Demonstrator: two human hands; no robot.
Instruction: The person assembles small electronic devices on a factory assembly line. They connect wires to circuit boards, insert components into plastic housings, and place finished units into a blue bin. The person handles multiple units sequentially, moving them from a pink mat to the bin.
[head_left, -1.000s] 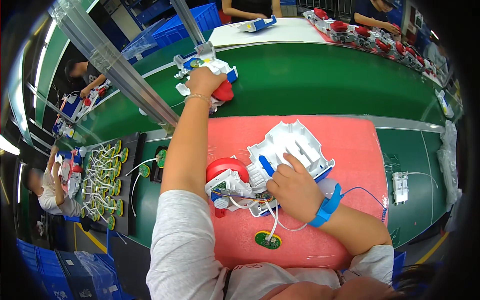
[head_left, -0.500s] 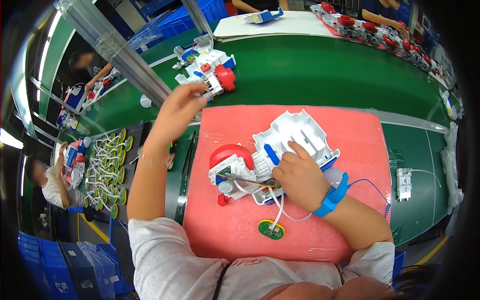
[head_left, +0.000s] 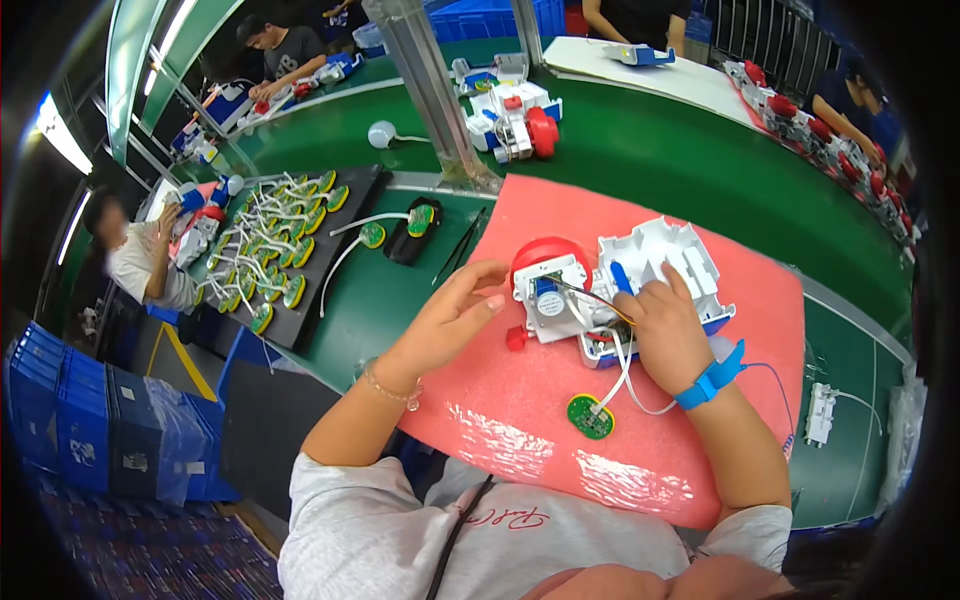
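At centre, a pink mat (head_left: 520,425), probably for cushioning, carries an open white housing (head_left: 706,262) that the right hand (head_left: 668,335) touches, perhaps steadying it, grip unclear, while the left hand (head_left: 452,318), fingers parted, hangs empty above a wired green board (head_left: 591,416), lower centre.

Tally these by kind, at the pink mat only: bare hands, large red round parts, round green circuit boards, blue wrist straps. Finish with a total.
Bare hands: 2 (left hand and right hand)
Large red round part: 1
Round green circuit board: 1
Blue wrist strap: 1
Total: 5
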